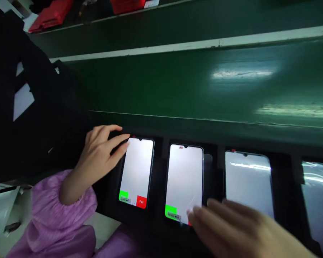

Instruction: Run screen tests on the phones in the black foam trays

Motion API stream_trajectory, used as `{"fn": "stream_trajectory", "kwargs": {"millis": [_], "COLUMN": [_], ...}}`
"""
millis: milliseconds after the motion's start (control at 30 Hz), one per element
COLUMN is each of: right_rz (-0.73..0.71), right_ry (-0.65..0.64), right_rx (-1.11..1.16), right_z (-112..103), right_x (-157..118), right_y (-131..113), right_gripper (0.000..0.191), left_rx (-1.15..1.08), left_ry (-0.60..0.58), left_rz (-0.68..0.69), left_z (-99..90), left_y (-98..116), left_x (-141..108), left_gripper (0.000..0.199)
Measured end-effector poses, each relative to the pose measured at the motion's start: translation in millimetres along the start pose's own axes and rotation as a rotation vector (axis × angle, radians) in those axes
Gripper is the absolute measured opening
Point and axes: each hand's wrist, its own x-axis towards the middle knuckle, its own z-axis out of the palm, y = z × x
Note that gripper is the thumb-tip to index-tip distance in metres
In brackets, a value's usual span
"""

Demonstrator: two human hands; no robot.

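Several smartphones with white lit screens lie face up in a row. My left hand has its fingers apart at the upper left edge of the leftmost phone; its thumb and a fingertip meet that edge, though I cannot tell how firmly. That screen has a green box at the lower left and a red "Fail" box at the lower right. Slightly blurred, my right hand stretches its fingers over the lower right corner of the second phone, covering most of its red box. Whether it touches the glass is unclear.
A third phone and a fourth phone lie to the right, on the same dark surface. Behind them runs a green belt-like surface with a pale rail. A black cover stands at the left; red items lie at the back.
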Motion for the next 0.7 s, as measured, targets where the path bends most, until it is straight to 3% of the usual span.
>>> {"fn": "stream_trajectory", "kwargs": {"millis": [67,200,267,433,567,700], "right_rz": [0.121,0.677,0.827,0.906,0.923,0.878], "right_ry": [-0.035,0.048,0.112,0.185,0.188,0.198], "right_rx": [0.186,0.513,0.599,0.564,0.514,0.457], "right_z": [-5.2,-21.9,-29.7,-34.3,-32.6,-35.2], "right_x": [17.3,41.9,45.6,38.9,33.6,33.8], "right_y": [23.0,67.2,76.5,65.4,52.2,47.2], "right_gripper": [0.029,0.023,0.030,0.038,0.037,0.035], "left_rx": [0.052,0.023,0.010,-0.090,-0.152,-0.358], "left_ry": [-0.017,0.008,0.010,0.030,0.059,-0.130], "left_rz": [-0.053,-0.050,-0.062,-0.070,-0.007,0.067], "left_z": [7.0,16.6,18.3,18.8,2.9,-31.8], "left_y": [-4.6,-7.1,-9.6,-16.3,-0.3,28.8], "left_x": [0.7,4.9,7.9,15.6,5.7,-30.0], "left_gripper": [0.023,0.019,0.015,0.006,0.009,0.008]}}
